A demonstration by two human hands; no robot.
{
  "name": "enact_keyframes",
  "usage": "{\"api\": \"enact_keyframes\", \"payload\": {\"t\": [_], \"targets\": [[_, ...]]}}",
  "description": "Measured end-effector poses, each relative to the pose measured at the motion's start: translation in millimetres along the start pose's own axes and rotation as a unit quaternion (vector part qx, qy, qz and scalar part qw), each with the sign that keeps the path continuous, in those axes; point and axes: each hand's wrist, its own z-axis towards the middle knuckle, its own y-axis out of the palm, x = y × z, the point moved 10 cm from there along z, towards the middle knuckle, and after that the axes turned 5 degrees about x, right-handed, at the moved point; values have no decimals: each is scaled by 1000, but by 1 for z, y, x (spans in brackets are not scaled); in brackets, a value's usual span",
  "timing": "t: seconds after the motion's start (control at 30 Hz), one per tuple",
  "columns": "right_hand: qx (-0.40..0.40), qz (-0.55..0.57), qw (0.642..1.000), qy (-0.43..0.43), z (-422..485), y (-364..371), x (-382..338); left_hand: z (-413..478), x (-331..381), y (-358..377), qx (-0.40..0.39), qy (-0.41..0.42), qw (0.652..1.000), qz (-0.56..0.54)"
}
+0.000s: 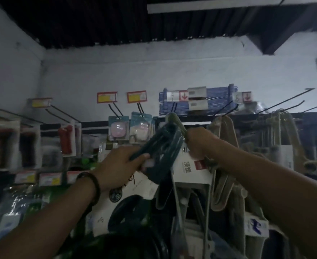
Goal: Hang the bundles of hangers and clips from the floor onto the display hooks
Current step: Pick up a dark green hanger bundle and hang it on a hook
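Gripping the green hanger bundle point(161, 144) are left hand point(120, 165) and right hand point(199, 143). Beneath, a white label point(191, 165) is showing blurred characters.

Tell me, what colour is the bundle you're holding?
The bundle is dark green, seen in the head view.

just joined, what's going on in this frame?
A person is stocking a shop display. The left hand grips the lower end of a dark green hanger bundle, raised toward the display hooks; the right hand holds its upper part. Whether it sits on a hook yet is too blurred to tell. Beige hangers already hang just right.
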Motion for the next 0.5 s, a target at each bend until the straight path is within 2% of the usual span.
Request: {"api": "enact_keyframes", "payload": {"t": [0.1,0.27,0.4,0.5], "targets": [[18,26,999,-8,30,-6,0,16,5,23,-47,10,999,21],[67,176,980,60,51,-27,15,33,9,41,-65,19,998,7],[133,144,978,64,47,-40,21,38,7,44,-57,32,998,-23],[142,128,979,72,49,-31,27,41,3,49,-55,33,998,5]]}}
